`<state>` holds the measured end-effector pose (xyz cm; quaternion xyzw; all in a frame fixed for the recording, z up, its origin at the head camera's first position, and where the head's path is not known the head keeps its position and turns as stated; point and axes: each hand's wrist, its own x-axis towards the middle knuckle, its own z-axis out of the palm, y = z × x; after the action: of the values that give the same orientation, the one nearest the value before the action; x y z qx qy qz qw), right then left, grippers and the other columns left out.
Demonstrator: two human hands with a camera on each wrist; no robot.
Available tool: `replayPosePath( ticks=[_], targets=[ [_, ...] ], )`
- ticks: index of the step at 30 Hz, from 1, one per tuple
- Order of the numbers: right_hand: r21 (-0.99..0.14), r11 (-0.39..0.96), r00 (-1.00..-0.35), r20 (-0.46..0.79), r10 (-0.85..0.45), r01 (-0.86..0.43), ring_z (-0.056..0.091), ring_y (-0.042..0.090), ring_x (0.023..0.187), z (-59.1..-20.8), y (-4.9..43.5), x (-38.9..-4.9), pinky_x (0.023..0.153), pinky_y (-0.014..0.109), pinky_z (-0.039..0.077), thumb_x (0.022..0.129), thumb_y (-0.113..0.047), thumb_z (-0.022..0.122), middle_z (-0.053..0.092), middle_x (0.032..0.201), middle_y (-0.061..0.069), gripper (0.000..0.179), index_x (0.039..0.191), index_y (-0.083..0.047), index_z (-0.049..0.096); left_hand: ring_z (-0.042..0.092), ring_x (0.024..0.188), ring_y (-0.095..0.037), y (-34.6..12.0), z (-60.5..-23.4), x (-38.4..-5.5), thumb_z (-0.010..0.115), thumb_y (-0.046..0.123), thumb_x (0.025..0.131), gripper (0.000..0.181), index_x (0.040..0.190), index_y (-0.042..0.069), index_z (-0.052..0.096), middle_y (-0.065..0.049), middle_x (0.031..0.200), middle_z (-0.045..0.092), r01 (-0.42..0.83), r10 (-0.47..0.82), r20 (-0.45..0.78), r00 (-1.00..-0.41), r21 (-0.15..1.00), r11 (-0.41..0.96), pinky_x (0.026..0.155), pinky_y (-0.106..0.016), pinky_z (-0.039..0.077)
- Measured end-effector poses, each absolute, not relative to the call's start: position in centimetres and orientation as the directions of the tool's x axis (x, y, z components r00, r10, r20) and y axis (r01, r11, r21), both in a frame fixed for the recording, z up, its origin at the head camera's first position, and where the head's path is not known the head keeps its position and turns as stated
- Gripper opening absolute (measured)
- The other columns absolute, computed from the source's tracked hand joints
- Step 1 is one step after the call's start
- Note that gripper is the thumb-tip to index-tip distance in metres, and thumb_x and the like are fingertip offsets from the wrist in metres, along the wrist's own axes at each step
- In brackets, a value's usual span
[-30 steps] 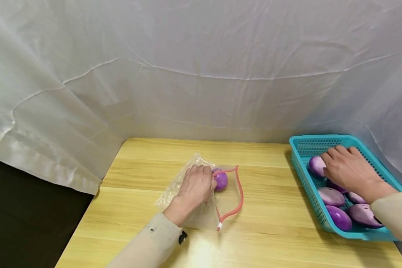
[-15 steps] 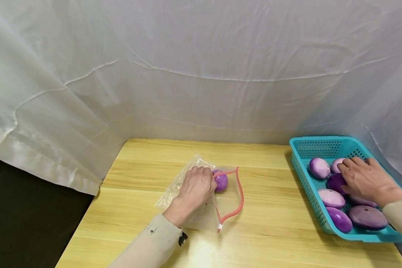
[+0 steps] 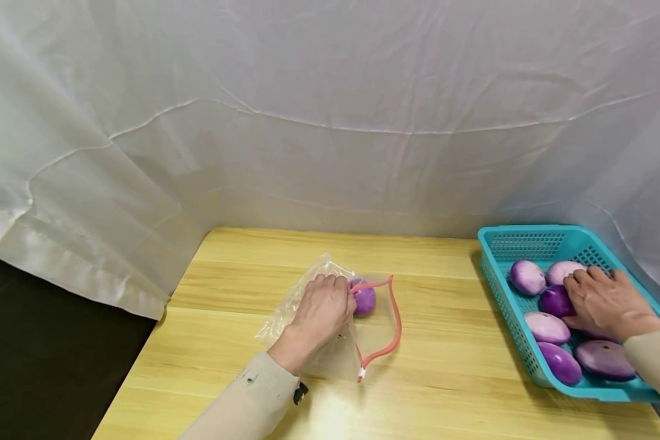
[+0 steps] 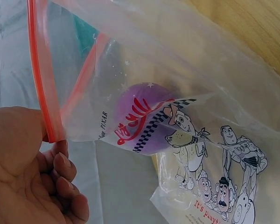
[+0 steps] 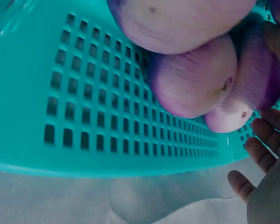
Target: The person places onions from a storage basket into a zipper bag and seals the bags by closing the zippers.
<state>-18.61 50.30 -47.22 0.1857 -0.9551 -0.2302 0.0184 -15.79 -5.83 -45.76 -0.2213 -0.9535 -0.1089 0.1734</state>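
Observation:
My left hand (image 3: 321, 305) pinches the red-zipped mouth of a clear zip-top bag (image 4: 205, 60) between thumb and forefinger. The bag has printed cartoon figures, and its mouth gapes toward the right. Inside it sits one purple, turnip-like vegetable (image 4: 144, 119). Over the teal basket, my right hand (image 3: 607, 302) reaches down with fingers extended. A dark purple turnip-like vegetable (image 3: 557, 300) lies by its thumb and fingertips; in the right wrist view, that purple vegetable (image 5: 259, 70) shows between thumb and fingers, partly hidden by the hand.
Several more purple-and-white vegetables (image 3: 547, 328) lie in the teal basket (image 3: 492, 293) at the right of the wooden table (image 3: 445, 366). Pale cloth (image 3: 363, 171) hangs behind the table and along its sides. A white slider (image 3: 361, 372) sits on the bag's zipper end.
My right hand has let go of a pale vegetable at the basket's far left and drawn back rightward to the dark purple one. The left hand and bag have stayed put.

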Motion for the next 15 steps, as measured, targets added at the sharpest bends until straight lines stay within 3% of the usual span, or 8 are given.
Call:
replayPosePath(
  ticks=[7, 15],
  targets=[
    [0.427, 0.844, -0.941, -0.059, -0.334, -0.326, 0.051, 0.042, 0.097, -47.37, 50.06, -18.72, 0.080, 0.063, 0.042, 0.076, -0.060, 0.084, 0.058, 0.101, 0.020, 0.079, 0.113, 0.005, 0.062, 0.046, 0.070, -0.022, -5.91, -45.85, -15.83, 0.062, 0.023, 0.099, 0.021, 0.083, 0.011, 0.057, -0.001, 0.074, 0.052, 0.451, 0.384, 0.354, -0.853, 0.131, 0.883, 0.065, -0.034, 0.039],
    [0.332, 0.897, -0.956, -0.094, -0.277, -0.293, 0.051, 0.047, 0.098, -47.16, 49.96, -18.98, 0.078, 0.065, 0.041, 0.074, -0.056, 0.086, 0.059, 0.102, 0.026, 0.077, 0.106, 0.008, 0.056, 0.047, 0.070, -0.023, -5.99, -45.76, -15.82, 0.062, 0.024, 0.099, 0.020, 0.084, 0.011, 0.058, -0.002, 0.075, 0.053, 0.451, 0.381, 0.357, -0.853, 0.133, 0.883, 0.065, -0.034, 0.039]
  ],
)
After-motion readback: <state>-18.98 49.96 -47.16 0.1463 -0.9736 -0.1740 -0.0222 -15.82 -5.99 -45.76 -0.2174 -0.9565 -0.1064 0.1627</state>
